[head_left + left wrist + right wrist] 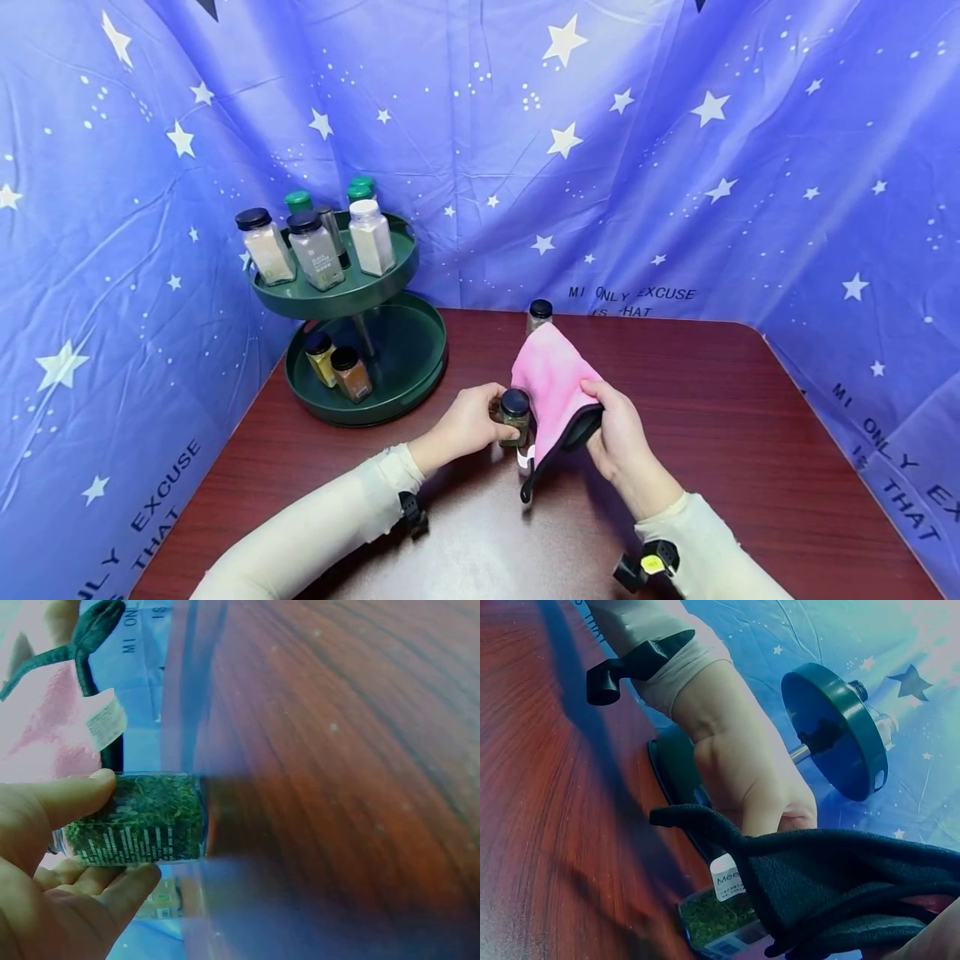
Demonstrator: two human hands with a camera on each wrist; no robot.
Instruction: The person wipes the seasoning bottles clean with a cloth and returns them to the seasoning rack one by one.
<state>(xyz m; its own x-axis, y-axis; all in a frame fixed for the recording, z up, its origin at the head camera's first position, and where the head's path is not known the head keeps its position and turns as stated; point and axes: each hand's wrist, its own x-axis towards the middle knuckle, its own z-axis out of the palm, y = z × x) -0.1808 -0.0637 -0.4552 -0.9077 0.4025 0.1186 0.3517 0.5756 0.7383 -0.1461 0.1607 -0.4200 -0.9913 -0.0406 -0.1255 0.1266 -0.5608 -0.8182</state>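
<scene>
My left hand grips a small glass spice jar of dried green herbs, thumb on one side and fingers on the other. The jar's black lid faces up, and its base is close over the table. My right hand pinches a pink cloth with black edging, which hangs against the jar's right side. A white tag sticks out from the cloth's edge. In the right wrist view the cloth's dark border covers much of the jar.
Behind the cloth stands another black-lidded jar, partly hidden. At the left is a green two-tier turntable rack. Its upper tier carries several spice jars with black, white and green lids; a yellow jar and an orange-brown jar stand below. A starry blue curtain surrounds the table.
</scene>
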